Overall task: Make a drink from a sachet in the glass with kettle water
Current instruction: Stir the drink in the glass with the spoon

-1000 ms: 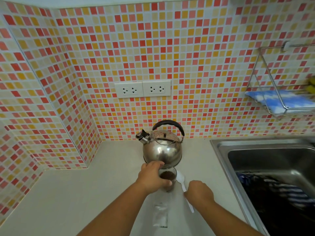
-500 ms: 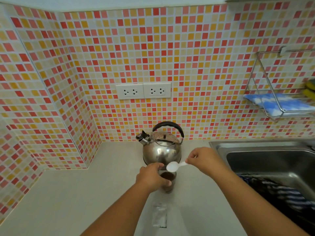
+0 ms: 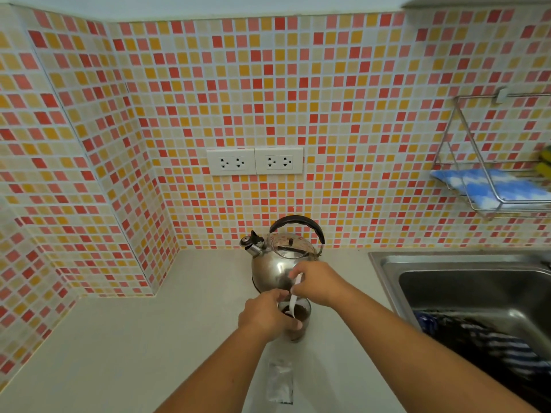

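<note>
Only the head view to go on. The glass (image 3: 298, 318) stands on the pale counter (image 3: 149, 353) just in front of the steel kettle (image 3: 277, 269), and there's dark brown drink in it. The left hand (image 3: 265, 317) is wrapped around the glass from the left side, fingers closed on it, so most of the glass wall is hidden and you mostly just see the rim and the right edge. The right hand (image 3: 320, 283) sits above the glass, pinching the handle of a white plastic spoon (image 3: 293, 302) that points down into the drink. Its bowl is under the liquid or behind the rim, can't really make it out. The right hand also covers part of the kettle's front.

The torn sachet (image 3: 280, 380) lies flat on the counter nearer the camera, pretty washed out against the surface, print unreadable. On the right the sink (image 3: 384, 263) is cut off by the frame edge, with some dark striped cloth (image 3: 489, 344) in it. The wall rack (image 3: 465, 162) up right is cut off too.
</note>
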